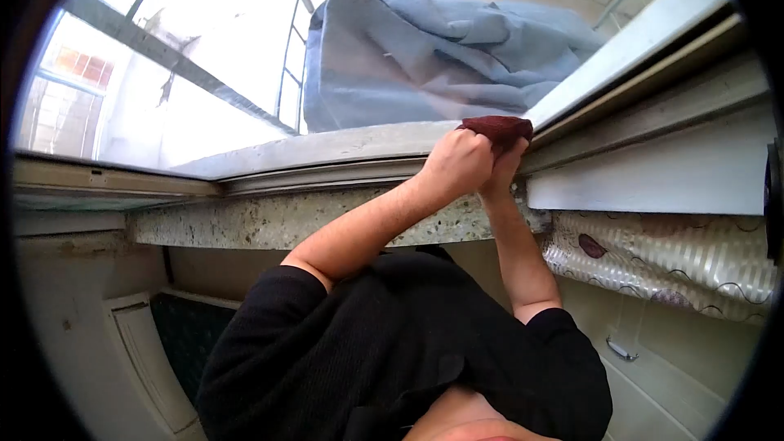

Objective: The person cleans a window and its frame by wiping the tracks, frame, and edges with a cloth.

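Evidently, dark red cloth (496, 125) bunched up; left hand (459, 162) fisted on it, right hand (503, 171) curled round, partly hidden; all near window frame (343, 142) corner. Wringing or wiping, I'd judge; next move calls for firm hold.

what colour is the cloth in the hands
Dark maroon; the cloth shows in the head view.

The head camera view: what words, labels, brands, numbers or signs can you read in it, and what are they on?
None can be read: no lettering shows on the dark red cloth, the grey-blue cover or the black shirt.
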Demonstrator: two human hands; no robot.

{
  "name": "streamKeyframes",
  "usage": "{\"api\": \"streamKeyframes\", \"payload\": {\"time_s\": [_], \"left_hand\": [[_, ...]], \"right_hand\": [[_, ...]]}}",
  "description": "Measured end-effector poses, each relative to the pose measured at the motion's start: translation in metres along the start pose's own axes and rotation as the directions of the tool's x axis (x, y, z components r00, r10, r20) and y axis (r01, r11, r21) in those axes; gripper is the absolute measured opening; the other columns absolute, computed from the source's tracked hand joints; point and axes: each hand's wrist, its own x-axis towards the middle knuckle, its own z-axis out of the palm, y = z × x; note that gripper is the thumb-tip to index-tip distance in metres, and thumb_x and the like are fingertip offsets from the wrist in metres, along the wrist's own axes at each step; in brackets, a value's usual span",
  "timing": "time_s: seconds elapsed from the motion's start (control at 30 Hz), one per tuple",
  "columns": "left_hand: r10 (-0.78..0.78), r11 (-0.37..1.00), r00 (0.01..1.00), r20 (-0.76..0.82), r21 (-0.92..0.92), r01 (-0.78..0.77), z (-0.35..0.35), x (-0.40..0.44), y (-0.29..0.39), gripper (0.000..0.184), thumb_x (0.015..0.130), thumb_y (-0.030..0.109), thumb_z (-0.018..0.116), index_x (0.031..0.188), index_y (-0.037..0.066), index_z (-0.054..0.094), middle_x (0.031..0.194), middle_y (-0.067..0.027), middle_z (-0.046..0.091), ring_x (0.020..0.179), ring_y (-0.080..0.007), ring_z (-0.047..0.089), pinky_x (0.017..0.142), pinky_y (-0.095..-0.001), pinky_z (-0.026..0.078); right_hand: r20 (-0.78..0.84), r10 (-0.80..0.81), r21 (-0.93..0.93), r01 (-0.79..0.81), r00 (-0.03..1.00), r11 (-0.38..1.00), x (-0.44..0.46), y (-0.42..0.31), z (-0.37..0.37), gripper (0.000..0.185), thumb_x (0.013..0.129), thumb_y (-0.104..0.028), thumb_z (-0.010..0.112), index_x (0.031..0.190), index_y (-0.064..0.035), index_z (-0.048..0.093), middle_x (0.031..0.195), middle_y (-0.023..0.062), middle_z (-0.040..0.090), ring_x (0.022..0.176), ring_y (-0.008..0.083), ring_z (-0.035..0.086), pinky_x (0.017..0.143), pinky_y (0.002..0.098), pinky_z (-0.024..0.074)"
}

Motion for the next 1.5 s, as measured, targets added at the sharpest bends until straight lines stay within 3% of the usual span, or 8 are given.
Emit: {"api": "streamKeyframes", "payload": {"time_s": [0.1, 0.17, 0.33, 0.47, 1.03, 1.2, 1.23, 1.5], "left_hand": [[-0.138, 0.99, 0.986, -0.089, -0.013, 0.138, -0.028, -0.035, -0.029, 0.022, 0.08, 0.017, 0.066, 0.062, 0.003, 0.067, 0.064, -0.0213, 0.065, 0.063, -0.0419, 0.067, 0.062, -0.0512, 0.056], [-0.205, 0.979, 0.964, -0.169, -0.049, 0.2, -0.044, -0.061, -0.056, 0.022, 0.078, 0.018, 0.068, 0.063, 0.002, 0.066, 0.063, -0.0216, 0.065, 0.061, -0.0423, 0.067, 0.061, -0.0515, 0.056], [-0.27, 0.963, 0.923, -0.273, -0.063, 0.263, -0.112, -0.133, -0.122, 0.017, 0.075, 0.014, 0.068, 0.064, 0.001, 0.067, 0.065, -0.0223, 0.064, 0.064, -0.0428, 0.067, 0.061, -0.0504, 0.056], [-0.326, 0.945, 0.851, -0.412, -0.133, 0.297, -0.179, -0.2, -0.181, 0.016, 0.073, 0.012, 0.067, 0.064, 0.0, 0.066, 0.065, -0.023, 0.064, 0.063, -0.0439, 0.066, 0.062, -0.0512, 0.056], [-0.744, 0.666, 0.266, -0.613, -0.716, 0.21, -0.229, -0.411, -0.382, 0.029, 0.1, 0.02, 0.054, 0.087, -0.004, 0.063, 0.079, -0.0243, 0.067, 0.073, -0.0353, 0.066, 0.066, -0.0457, 0.05], [-0.641, 0.735, 0.379, -0.668, -0.391, 0.554, -0.241, -0.397, -0.349, 0.017, 0.1, 0.014, 0.056, 0.097, 0.0, 0.065, 0.083, -0.0179, 0.07, 0.081, -0.0293, 0.069, 0.073, -0.0427, 0.053], [-0.811, 0.585, 0.296, -0.505, -0.712, 0.388, -0.228, -0.394, -0.355, 0.012, 0.097, 0.014, 0.062, 0.1, 0.003, 0.066, 0.085, -0.0167, 0.071, 0.083, -0.0315, 0.072, 0.072, -0.0431, 0.054], [-0.489, 0.864, 0.634, -0.599, -0.235, 0.445, -0.186, -0.351, -0.305, 0.016, 0.091, 0.017, 0.064, 0.1, 0.004, 0.068, 0.081, -0.0198, 0.071, 0.075, -0.0415, 0.07, 0.064, -0.0496, 0.057]], "right_hand": [[0.096, -0.127, -0.378, 0.154, 0.987, 0.913, -0.007, 0.044, 0.018, 0.045, 0.108, -0.044, 0.041, 0.124, -0.005, 0.056, 0.112, 0.0094, 0.068, 0.106, 0.0274, 0.065, 0.096, 0.0445, 0.0493], [0.329, -0.278, -0.744, 0.429, 0.903, 0.512, -0.01, 0.077, 0.023, 0.032, 0.106, -0.027, 0.051, 0.126, -0.0015, 0.052, 0.106, 0.0178, 0.069, 0.096, 0.0388, 0.069, 0.086, 0.0505, 0.0522], [0.65, -0.202, -0.747, 0.665, 0.732, 0.006, -0.047, 0.107, 0.137, 0.029, 0.094, -0.008, 0.063, 0.118, 0.0023, 0.05, 0.097, 0.0238, 0.07, 0.088, 0.0469, 0.069, 0.076, 0.0539, 0.0525], [0.829, -0.209, -0.535, 0.844, 0.519, -0.024, -0.065, 0.155, 0.248, 0.022, 0.09, -0.006, 0.065, 0.108, 0.0011, 0.056, 0.093, 0.0233, 0.071, 0.08, 0.046, 0.069, 0.073, 0.0535, 0.0526], [0.867, 0.279, -0.392, 0.911, 0.413, -0.131, -0.158, 0.388, 0.471, 0.013, 0.093, -0.011, 0.057, 0.103, -0.0022, 0.059, 0.067, 0.0145, 0.069, 0.064, 0.0357, 0.072, 0.059, 0.0468, 0.0568], [0.929, 0.152, -0.331, 0.941, 0.338, -0.074, -0.149, 0.383, 0.456, 0.009, 0.091, -0.011, 0.061, 0.096, -0.005, 0.056, 0.062, 0.014, 0.066, 0.058, 0.0342, 0.069, 0.052, 0.046, 0.0532], [0.924, 0.137, -0.349, 0.933, 0.357, -0.085, -0.147, 0.382, 0.45, 0.008, 0.09, -0.011, 0.063, 0.091, -0.006, 0.057, 0.062, 0.014, 0.066, 0.057, 0.034, 0.068, 0.052, 0.045, 0.0529], [0.866, 0.121, -0.482, 0.874, 0.486, -0.063, -0.119, 0.308, 0.364, 0.013, 0.079, -0.015, 0.069, 0.086, -0.0091, 0.06, 0.062, 0.0131, 0.065, 0.054, 0.0331, 0.067, 0.05, 0.0459, 0.0526]]}}
